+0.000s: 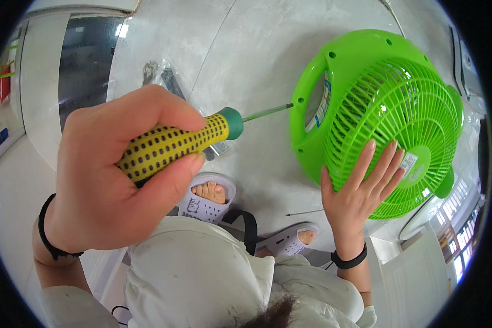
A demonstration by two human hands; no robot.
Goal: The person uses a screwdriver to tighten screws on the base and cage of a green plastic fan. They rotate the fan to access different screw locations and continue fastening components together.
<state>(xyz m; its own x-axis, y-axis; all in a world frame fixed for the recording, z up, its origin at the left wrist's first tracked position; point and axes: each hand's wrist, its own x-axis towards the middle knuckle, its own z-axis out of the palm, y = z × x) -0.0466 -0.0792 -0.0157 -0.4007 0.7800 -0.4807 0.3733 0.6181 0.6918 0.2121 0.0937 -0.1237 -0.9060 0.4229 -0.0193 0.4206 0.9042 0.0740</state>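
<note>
My left hand (pixel 123 169) is wrapped round the yellow, black-dotted handle of a screwdriver (pixel 175 143) with a green collar. Its thin metal shaft points right, and in the picture the tip comes close to the handle side of a bright green fan (pixel 361 60). Whether the tip touches the fan I cannot tell. Fingers spread, my right hand (pixel 361 188) lies flat on the fan's round slatted grille (pixel 388 109). Several dark screw holes dot the fan's green rim. A pale label sits near the grille's hub, by my fingertips.
Behind my left hand, a clear plastic bag (pixel 172 82) with dark parts lies on the grey tiled floor (pixel 257 49). A thin dark rod (pixel 306 212) rests near my feet, which wear pale slippers (pixel 216 186). White furniture (pixel 415 268) stands at the lower right.
</note>
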